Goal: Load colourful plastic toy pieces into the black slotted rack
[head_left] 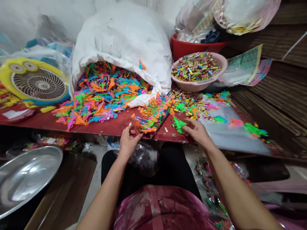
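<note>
My right hand pinches a bright green plastic toy piece between thumb and fingertips, just over the front edge of the red tabletop. At the same edge my left hand is half curled, thumb and forefinger apart, with nothing visible between them. Its thumb is close to the near end of a dense row of orange, green, pink and blue plastic pieces. Behind, a big white sack lies open, and a heap of similar pieces spills out of it.
A pink basin full of small coloured capsule-like pieces stands at back right, before a red basin. Clear plastic bags lie on the right. A yellow fan stands left, above a metal bowl.
</note>
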A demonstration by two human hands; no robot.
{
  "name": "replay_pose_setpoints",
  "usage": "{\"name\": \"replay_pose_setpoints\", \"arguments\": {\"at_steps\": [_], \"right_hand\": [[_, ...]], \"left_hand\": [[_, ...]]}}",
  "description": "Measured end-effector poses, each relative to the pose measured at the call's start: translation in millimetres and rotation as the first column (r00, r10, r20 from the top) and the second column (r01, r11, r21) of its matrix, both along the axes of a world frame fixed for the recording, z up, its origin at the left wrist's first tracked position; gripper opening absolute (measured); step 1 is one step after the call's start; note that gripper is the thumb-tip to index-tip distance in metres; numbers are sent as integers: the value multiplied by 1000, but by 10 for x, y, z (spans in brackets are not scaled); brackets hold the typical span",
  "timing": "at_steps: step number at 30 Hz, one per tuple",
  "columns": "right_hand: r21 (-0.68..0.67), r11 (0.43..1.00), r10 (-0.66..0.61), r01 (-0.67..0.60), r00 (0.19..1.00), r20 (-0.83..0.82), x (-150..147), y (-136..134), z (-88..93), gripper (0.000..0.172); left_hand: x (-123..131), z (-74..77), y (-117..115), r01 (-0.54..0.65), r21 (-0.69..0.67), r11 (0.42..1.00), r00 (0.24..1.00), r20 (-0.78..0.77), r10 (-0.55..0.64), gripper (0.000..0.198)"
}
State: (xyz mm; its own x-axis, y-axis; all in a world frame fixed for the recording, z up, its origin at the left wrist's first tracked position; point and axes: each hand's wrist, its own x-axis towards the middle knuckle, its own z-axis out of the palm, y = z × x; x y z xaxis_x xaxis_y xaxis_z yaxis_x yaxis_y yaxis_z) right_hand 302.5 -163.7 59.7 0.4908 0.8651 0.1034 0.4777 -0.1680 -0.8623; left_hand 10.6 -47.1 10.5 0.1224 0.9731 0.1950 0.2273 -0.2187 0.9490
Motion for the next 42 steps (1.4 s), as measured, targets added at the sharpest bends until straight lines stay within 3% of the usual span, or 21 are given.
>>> {"name": "replay_pose_setpoints", "arguments": {"at_steps": [2, 4, 8, 12, 16, 20, 25, 28, 33, 36, 39, 42], "right_hand": [[127, 985, -149, 119, 953, 264, -71, 77, 28, 34], [240, 963, -216, 123, 883, 416, -304, 71, -4, 34], [224, 973, -54, -48, 903, 427, -1012, -9, -262, 36], [217, 976, -77, -35, 871, 486, -1349, 49, -462, 53], [217, 973, -21, -73, 915, 402, -1119, 101, -412, 51], [183, 960, 172, -213, 961, 219, -655, 155, -246, 46], [133, 887, 435, -442, 897, 79, -104, 483, -93, 36], [141, 856, 502, -496, 865, -4, 79, 759, -85, 36], [216, 900, 381, -378, 924, 31, 161, 879, -142, 39], [250, 930, 266, -270, 963, 50, 136, 729, -151, 37], [255, 941, 214, -223, 975, 60, 70, 592, -124, 32], [291, 940, 155, -178, 983, 100, -3, 558, -102, 25]], "left_hand": [[7, 10, 129, 45, 58, 997, 988, -150, -36, 42], [21, 39, 185, 88, 84, 993, 955, -290, -61, 23], [93, 99, 128, 162, 122, 979, 897, -432, -94, 19], [229, 120, -18, 140, 101, 985, 878, -473, -76, 21], [404, 145, -186, 144, 129, 981, 883, -465, -68, 24], [596, 194, -398, 202, 134, 970, 895, -427, -127, 23], [849, 225, -534, 315, 86, 945, 883, -392, -258, 20], [984, 215, -464, 324, 4, 946, 904, -296, -308, 24], [970, 202, -303, 355, -181, 917, 927, -58, -371, 40], [818, 221, -252, 220, -210, 953, 975, 25, -219, 48], [655, 261, -137, 24, -121, 992, 999, 38, -19, 63], [533, 304, 132, -54, -74, 996, 998, 28, 56, 69]]}}
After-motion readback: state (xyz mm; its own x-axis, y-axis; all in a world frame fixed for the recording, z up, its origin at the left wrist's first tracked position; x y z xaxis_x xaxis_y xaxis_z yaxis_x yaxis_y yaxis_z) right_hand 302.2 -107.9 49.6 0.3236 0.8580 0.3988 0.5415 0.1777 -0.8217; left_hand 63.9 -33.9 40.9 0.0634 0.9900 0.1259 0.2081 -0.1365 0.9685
